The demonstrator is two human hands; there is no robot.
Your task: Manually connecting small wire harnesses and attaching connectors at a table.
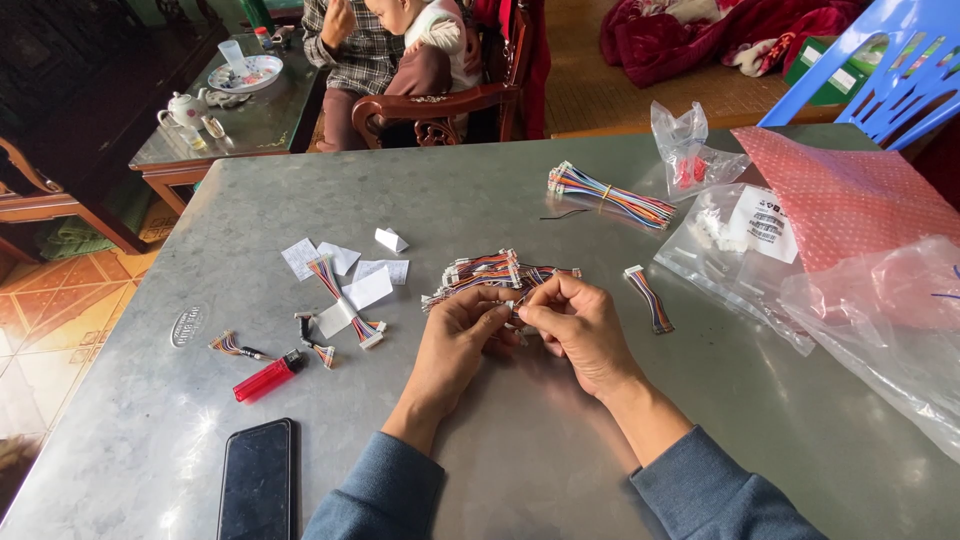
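Note:
A loose pile of short multicoloured wire harnesses with white connectors lies on the grey metal table, just beyond my hands. My left hand and my right hand meet at their fingertips, both pinching one small wire harness taken from the near edge of the pile. A single harness lies to the right of my right hand. A tied bundle of harnesses rests farther back.
Paper slips and cut harness pieces lie at left, with a red lighter and a black phone near the front edge. Clear and pink plastic bags cover the right side. People sit on a wooden chair behind the table.

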